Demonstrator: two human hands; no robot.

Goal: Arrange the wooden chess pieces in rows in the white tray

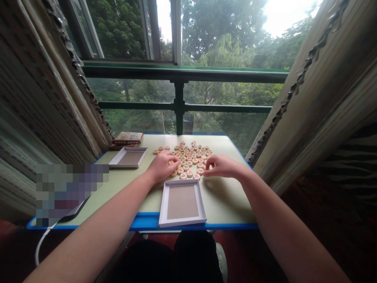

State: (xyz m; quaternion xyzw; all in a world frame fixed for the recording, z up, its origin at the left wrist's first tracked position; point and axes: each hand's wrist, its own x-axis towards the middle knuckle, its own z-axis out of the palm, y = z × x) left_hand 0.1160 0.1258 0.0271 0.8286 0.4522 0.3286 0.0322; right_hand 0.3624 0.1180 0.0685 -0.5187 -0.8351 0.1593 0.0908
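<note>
Round wooden xiangqi pieces [189,160] with red and black characters lie in a loose flat cluster on the pale green table [229,196]. My left hand [162,166] rests at the cluster's left edge, fingers loosely bent over a few pieces and partly hiding them. At the right edge, my right hand [221,166] is curved, thumb and index tips beside a red-marked piece [200,171]; a small gap shows between those fingers. Nothing lifted is visible in either hand. Close in front of the cluster sits a shallow white box tray [162,204] with a grey-brown bottom.
Another shallow white tray [145,155] stands at the left, with books [128,137] stacked behind it. A blurred-out device [70,196] with a white cable [39,243] lies at the left front. Blue edging [144,221] borders the table; curtains and a window rail [188,74] surround it.
</note>
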